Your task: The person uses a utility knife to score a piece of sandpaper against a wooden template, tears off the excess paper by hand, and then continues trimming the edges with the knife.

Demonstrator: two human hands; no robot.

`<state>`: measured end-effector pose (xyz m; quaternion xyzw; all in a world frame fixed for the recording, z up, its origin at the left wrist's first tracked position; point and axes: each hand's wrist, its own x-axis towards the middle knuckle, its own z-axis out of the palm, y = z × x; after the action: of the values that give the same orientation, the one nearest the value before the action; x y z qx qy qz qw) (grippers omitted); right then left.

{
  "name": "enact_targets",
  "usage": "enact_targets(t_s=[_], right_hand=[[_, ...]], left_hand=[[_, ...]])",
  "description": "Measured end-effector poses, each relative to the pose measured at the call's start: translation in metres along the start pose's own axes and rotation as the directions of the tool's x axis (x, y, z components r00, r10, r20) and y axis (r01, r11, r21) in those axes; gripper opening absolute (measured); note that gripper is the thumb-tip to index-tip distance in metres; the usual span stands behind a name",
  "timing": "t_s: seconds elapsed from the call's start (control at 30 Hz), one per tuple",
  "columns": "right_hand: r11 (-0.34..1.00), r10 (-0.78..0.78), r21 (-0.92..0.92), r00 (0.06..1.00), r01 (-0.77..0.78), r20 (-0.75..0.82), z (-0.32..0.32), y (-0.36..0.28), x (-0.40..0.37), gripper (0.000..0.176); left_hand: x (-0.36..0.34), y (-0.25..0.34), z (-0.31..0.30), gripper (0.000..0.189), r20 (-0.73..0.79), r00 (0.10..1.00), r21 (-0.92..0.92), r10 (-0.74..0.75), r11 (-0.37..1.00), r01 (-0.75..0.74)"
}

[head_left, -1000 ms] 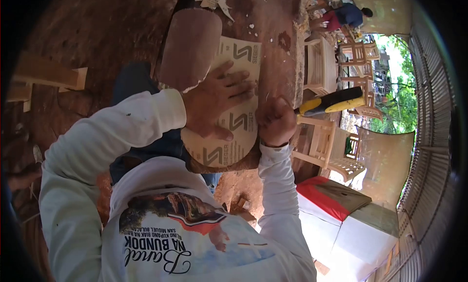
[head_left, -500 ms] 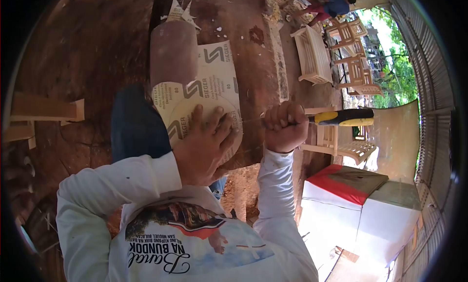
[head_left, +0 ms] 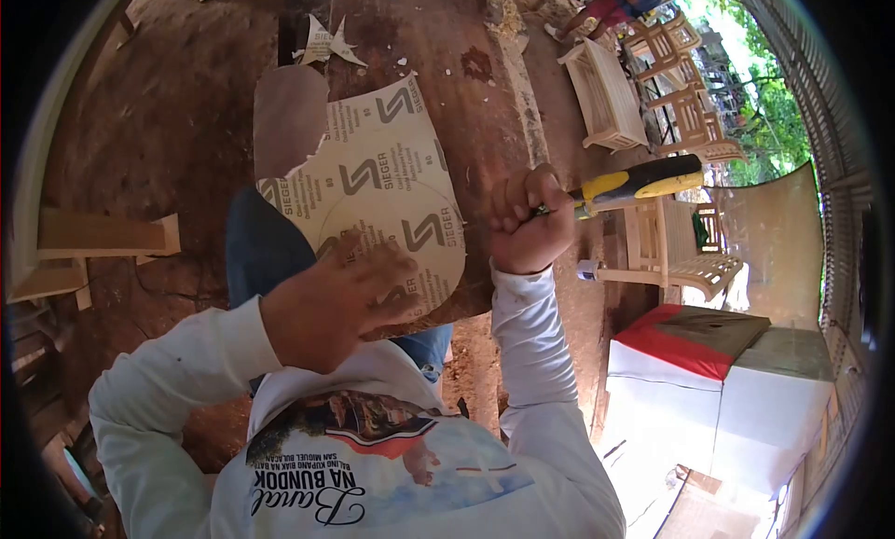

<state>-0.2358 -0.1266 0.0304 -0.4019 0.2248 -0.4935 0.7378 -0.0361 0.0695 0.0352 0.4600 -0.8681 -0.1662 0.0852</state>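
Left hand open, hiding some sandpaper near torn scraps, right hand clenching tool.

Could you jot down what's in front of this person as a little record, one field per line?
Left hand: left hand, fingers spread, on or just above the sheet
Right hand: right hand, closed round a yellow-and-black-handled tool
Sheet: printed sheet, marked SIEGER
Beside it: plain brown piece, torn scraps
Background: wooden furniture, another person
Unclear: tool's working end
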Motion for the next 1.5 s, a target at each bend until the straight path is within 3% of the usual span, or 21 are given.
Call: enact_targets(t_s=[0.1,0.2,0.3,0.4,0.5,0.6,0.7,0.8,0.9,1.0,1.1,1.2,1.4,1.5], right_hand=[[1.000,-0.022,0.017,0.999,0.022,0.039,0.003,-0.006,0.002,0.033],[0.999,-0.022,0.037,0.995,0.018,0.096,0.003,-0.008,0.007,0.033],[1.000,-0.005,0.023,0.994,0.003,0.106,0.005,-0.004,0.011,0.033],[1.000,-0.008,0.021,0.991,0.006,0.132,0.006,-0.001,0.014,0.034],[1.000,-0.005,0.028,0.990,0.001,0.138,0.009,-0.001,0.015,0.034],[1.000,0.006,-0.004,0.993,-0.005,0.118,0.009,-0.003,0.012,0.034],[0.999,0.033,-0.029,0.997,-0.031,0.065,-0.003,0.010,0.013,0.035],[0.995,0.093,-0.028,0.996,-0.093,0.006,-0.013,0.022,0.014,0.034],[0.994,0.110,-0.018,0.993,-0.111,-0.051,-0.011,0.022,0.014,0.032],[0.998,0.050,-0.024,0.996,-0.052,-0.079,-0.003,0.016,0.015,0.030],[0.998,-0.066,0.003,0.997,0.066,-0.031,0.000,0.003,0.017,0.026],[0.995,-0.090,0.045,0.996,0.088,0.027,0.006,-0.011,0.011,0.025],[0.999,0.048,0.013,0.997,-0.049,0.060,0.001,0.015,0.009,0.029],[0.991,0.124,0.042,0.991,-0.126,0.044,-0.008,0.030,0.014,0.029]], left_hand=[[-0.008,-0.014,-0.012,0.067,-0.004,0.999,0.091,-0.050,0.995,0.050],[-0.005,-0.015,0.004,0.058,-0.157,0.987,0.172,-0.038,0.983,0.066],[0.003,-0.018,0.009,0.046,-0.174,0.985,0.188,0.005,0.982,0.028],[0.006,-0.038,-0.002,0.038,-0.180,0.970,0.172,0.162,0.976,-0.131],[0.012,-0.044,-0.024,0.035,-0.283,0.925,0.157,0.252,0.964,-0.214],[0.010,-0.073,-0.026,0.040,-0.170,0.952,0.193,0.253,0.956,-0.219],[-0.003,-0.091,-0.020,0.055,-0.144,0.970,0.142,0.195,0.974,-0.175],[-0.011,-0.083,-0.027,0.057,-0.103,0.990,0.135,0.096,0.987,-0.082],[-0.008,-0.056,-0.037,0.063,-0.081,0.996,-0.034,-0.041,0.999,0.038],[0.018,-0.026,-0.023,0.072,-0.187,0.971,-0.197,-0.146,0.974,0.108],[0.045,-0.003,0.002,0.074,-0.280,0.946,-0.055,-0.166,0.986,0.157],[0.053,-0.003,0.024,0.076,-0.252,0.948,0.045,-0.196,0.976,0.213],[0.049,-0.017,0.025,0.066,-0.318,0.925,-0.134,-0.209,0.976,0.174],[0.048,-0.022,0.033,0.062,-0.354,0.910,-0.100,-0.215,0.976,0.192]])
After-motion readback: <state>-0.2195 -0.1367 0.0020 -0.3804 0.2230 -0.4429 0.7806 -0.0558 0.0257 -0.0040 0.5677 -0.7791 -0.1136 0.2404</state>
